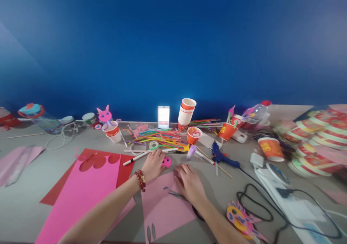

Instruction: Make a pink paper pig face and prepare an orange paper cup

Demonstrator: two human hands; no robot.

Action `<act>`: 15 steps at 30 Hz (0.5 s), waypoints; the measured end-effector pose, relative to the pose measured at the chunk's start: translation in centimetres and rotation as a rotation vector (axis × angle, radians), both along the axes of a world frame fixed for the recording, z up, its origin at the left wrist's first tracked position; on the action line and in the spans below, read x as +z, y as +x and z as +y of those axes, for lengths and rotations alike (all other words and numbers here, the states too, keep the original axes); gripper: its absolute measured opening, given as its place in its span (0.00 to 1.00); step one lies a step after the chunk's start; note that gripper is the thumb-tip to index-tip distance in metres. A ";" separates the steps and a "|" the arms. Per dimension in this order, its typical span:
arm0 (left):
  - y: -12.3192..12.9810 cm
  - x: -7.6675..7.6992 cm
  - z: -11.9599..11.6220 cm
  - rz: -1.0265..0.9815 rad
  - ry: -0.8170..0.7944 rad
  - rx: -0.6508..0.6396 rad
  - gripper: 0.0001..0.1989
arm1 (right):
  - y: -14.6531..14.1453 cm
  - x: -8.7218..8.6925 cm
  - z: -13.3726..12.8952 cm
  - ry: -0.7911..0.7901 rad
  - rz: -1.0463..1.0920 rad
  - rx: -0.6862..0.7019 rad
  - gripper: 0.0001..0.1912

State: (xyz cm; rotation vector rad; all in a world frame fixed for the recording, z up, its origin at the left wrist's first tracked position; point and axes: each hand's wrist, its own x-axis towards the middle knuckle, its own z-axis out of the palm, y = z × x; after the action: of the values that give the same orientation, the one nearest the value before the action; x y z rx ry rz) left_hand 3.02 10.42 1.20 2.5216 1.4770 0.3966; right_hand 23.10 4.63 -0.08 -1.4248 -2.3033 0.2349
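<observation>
My left hand (154,163) pinches round hot-pink paper face (167,162) | right hand (191,182) over pale-pink paper sheet (166,215), grip unclear | likely face-handling; wants light pinch

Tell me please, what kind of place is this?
Probably a craft table in a workshop or classroom: there are cut sheets of pink paper, a blue glue gun and a pile of colourful pipe cleaners.
</observation>
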 end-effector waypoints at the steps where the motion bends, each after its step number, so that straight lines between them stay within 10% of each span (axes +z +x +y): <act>1: 0.0 0.0 0.0 0.001 -0.006 -0.003 0.11 | 0.0 -0.1 0.0 0.007 0.000 -0.007 0.09; 15: -0.4 -0.4 0.1 -0.036 -0.019 -0.031 0.10 | 0.0 -0.2 0.4 0.070 -0.046 -0.081 0.11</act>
State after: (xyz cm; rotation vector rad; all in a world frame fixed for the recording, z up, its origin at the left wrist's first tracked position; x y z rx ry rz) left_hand 2.58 10.54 0.84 2.5055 1.4206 0.4188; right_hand 23.12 5.03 -0.32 -1.4995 -2.2610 0.0966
